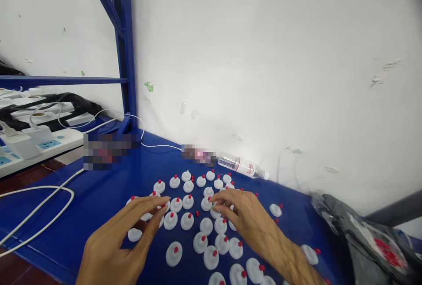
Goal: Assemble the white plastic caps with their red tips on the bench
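Note:
Many white round caps, each with a nozzle and most with a small red tip, stand on the blue table (108, 197). At the left of the group, my left hand (121, 232) has thumb and forefinger closed around a red tip (162, 206), partly hidden between them. My right hand (245, 214) reaches over the caps from the right, its thumb and forefinger pinched together above a white cap (216, 214); whatever lies between them is hidden. Close to that forefinger stands another white cap (206, 205). A loose red tip (197, 214) lies between the hands.
A clear plastic bottle (242, 165) lies against the wall. Grey plastic bags (359, 236) are on the right. A power strip (49, 144) with plugs and a white cable (62, 188) occupy the left, beside a blue metal post (127, 48). Two items at the back are blurred out.

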### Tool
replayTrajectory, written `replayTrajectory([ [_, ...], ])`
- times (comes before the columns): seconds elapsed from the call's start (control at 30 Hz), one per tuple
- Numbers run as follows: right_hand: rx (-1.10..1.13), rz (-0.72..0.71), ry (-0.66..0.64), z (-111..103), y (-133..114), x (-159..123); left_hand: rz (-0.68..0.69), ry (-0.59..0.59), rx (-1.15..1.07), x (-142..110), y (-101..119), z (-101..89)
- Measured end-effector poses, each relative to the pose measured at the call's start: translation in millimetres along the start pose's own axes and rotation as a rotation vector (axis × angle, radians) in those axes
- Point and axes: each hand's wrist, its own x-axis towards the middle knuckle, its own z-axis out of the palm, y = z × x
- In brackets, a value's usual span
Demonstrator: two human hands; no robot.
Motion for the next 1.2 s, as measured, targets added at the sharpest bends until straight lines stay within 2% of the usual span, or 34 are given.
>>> replayTrajectory([
  [0.1, 0.023, -0.006, 0.001, 2.2, 0.1, -6.3, 0.011, -0.028, 0.009, -2.7, -3.0, 2.0],
  [0.23, 0.017, 0.095, -0.03, 7.8, 1.1, -7.6, -0.007, -0.066, 0.031, -5.6, -6.2, 2.8],
  [0.5, -0.329, 0.05, -0.063, 24.5, 10.6, 5.3, 0.044, -0.043, 0.003, -4.3, -2.9, 4.3],
  [0.6, -0.296, 0.075, -0.062, 29.6, 10.8, 1.9, 0.045, -0.046, -0.008, -2.5, -1.3, 2.3],
  [0.73, -0.274, 0.117, -0.127, 31.2, 9.0, -4.6, 0.057, -0.042, -0.038, -2.3, 1.6, 3.6],
  [0.83, -0.184, 0.109, -0.062, 21.6, 5.1, -8.7, 0.074, -0.08, -0.045, -3.3, 4.2, 5.9],
  [0.93, 0.031, 0.107, 0.003, 8.9, -1.6, -14.9, 0.112, -0.131, -0.055, -4.3, 6.9, 6.9],
  [1.1, 0.356, 0.169, -0.031, 2.8, -14.8, -24.9, 0.135, -0.144, -0.124, -11.0, 11.4, 10.4],
  [1.2, 0.467, 0.249, -0.046, -2.4, -22.4, -30.8, 0.132, -0.178, -0.137, -15.6, 14.3, 11.0],
])
